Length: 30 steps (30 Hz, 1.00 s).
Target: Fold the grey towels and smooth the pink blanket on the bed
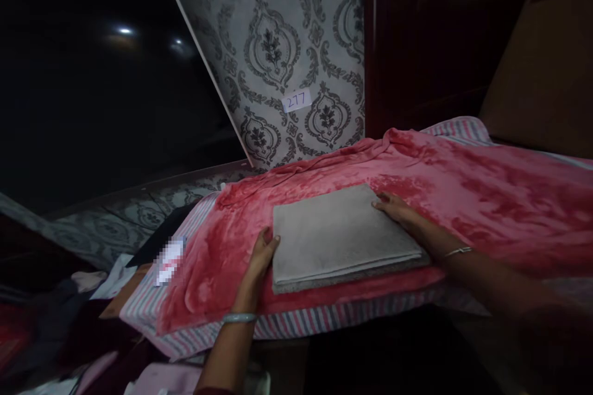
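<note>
A folded grey cloth (345,231), squared off in flat layers, lies on the red fleece blanket (213,259). My left hand (264,252) grips its left edge, thumb on the near side and some fingers hidden behind the edge. At the far right corner, my right hand (393,207) has its thumb on the top layer, with the fingers along the edge and partly out of sight. Loose layer edges show along the cloth's front side.
Beneath the blanket is a striped sheet (343,318) on a bed-like surface. A large dark screen (106,86) stands at left, before patterned wallpaper (273,31) with a "277" paper label (297,100). Clothes (83,327) are heaped at lower left. A brown panel (546,62) rises at right.
</note>
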Each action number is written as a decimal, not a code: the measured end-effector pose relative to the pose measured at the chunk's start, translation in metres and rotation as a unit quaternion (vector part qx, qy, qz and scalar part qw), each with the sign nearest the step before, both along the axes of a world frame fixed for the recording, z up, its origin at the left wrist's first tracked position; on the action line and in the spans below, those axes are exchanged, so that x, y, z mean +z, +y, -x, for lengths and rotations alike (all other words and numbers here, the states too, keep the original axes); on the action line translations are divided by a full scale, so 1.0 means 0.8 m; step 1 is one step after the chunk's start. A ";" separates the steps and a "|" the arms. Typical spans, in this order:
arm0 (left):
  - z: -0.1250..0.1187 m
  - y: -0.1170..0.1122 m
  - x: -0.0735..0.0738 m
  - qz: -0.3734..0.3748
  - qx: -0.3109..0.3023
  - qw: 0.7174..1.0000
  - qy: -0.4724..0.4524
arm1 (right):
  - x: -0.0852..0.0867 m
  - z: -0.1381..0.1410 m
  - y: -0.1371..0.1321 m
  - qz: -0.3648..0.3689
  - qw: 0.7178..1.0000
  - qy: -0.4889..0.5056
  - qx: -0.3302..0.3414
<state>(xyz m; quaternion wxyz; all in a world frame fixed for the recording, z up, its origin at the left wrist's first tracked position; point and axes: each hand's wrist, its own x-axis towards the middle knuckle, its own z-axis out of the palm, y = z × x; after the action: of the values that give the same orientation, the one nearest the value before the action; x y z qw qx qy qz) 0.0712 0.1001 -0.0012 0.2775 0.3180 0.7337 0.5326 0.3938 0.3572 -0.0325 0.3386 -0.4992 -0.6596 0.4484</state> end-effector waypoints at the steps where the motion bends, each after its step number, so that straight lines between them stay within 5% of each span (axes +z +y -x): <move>1: 0.002 0.002 0.002 0.017 0.008 0.999 0.026 | -0.005 -0.001 0.003 -0.025 0.999 -0.029 0.001; 5: -0.006 0.033 0.043 0.074 0.013 0.956 0.284 | 0.023 0.017 0.005 -0.230 0.953 -0.197 0.020; 8: -0.039 0.074 0.075 0.139 -0.083 0.900 0.404 | 0.059 0.062 -0.013 -0.326 0.901 -0.278 0.070; 10: -0.063 0.098 0.081 0.180 -0.120 0.865 0.453 | 0.070 0.093 -0.030 -0.353 0.880 -0.305 0.089; 15: -0.088 0.117 0.039 0.228 -0.129 0.794 0.549 | 0.037 0.123 -0.058 -0.378 0.841 -0.366 0.127; 19: -0.085 0.113 0.011 0.246 -0.147 0.784 0.551 | 0.009 0.118 -0.058 -0.359 0.835 -0.395 0.131; 24: -0.082 0.113 0.011 0.241 -0.138 0.792 0.544 | 0.009 0.118 -0.055 -0.359 0.836 -0.392 0.134; 30: -0.074 0.112 0.015 0.284 -0.036 0.807 0.516 | 0.009 0.118 -0.055 -0.354 0.843 -0.381 0.138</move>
<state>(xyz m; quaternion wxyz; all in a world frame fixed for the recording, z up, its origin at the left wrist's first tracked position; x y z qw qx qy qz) 0.1307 0.1901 0.0106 -0.0449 0.4788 0.8755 0.0477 0.2996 0.3134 -0.0249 0.1487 -0.3807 -0.9127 0.0007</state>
